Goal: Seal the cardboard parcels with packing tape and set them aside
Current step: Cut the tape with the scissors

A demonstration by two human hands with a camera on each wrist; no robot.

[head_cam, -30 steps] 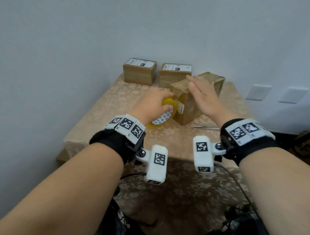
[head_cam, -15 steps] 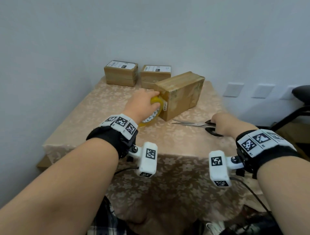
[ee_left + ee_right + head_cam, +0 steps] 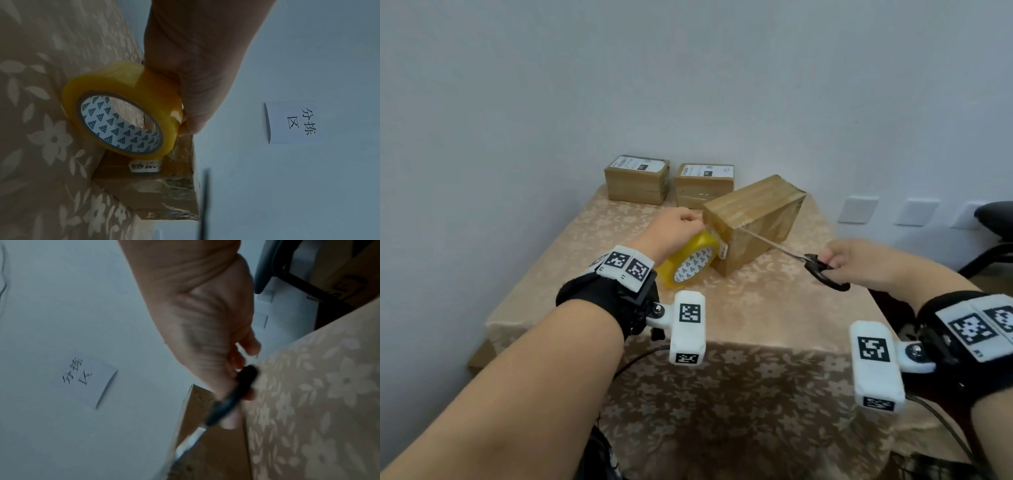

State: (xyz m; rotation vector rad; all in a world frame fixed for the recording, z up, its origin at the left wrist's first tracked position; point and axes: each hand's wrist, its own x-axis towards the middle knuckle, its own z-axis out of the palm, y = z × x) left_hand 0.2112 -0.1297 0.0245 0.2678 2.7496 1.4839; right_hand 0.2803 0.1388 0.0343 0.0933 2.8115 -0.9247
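Observation:
A brown cardboard parcel [image 3: 755,217] lies at an angle on the table, shiny tape over its near end [image 3: 164,185]. My left hand [image 3: 674,228] grips a yellow roll of packing tape [image 3: 690,262] pressed against the parcel's near left corner; the roll [image 3: 121,113] is held from above. My right hand [image 3: 854,262] holds black-handled scissors [image 3: 822,270] off the table, their blades [image 3: 770,243] pointing left at the parcel's near edge. In the right wrist view the scissors [image 3: 228,404] are blurred.
Two smaller parcels with white labels [image 3: 637,183] [image 3: 703,183] stand at the back of the table against the wall. The table carries a beige flowered cloth [image 3: 756,308]. A white paper sign [image 3: 292,123] hangs on the wall. A dark chair [image 3: 993,219] is at far right.
My right hand left the parcel's top, took the scissors from the table and raised them towards the parcel. My left hand stayed on the tape roll.

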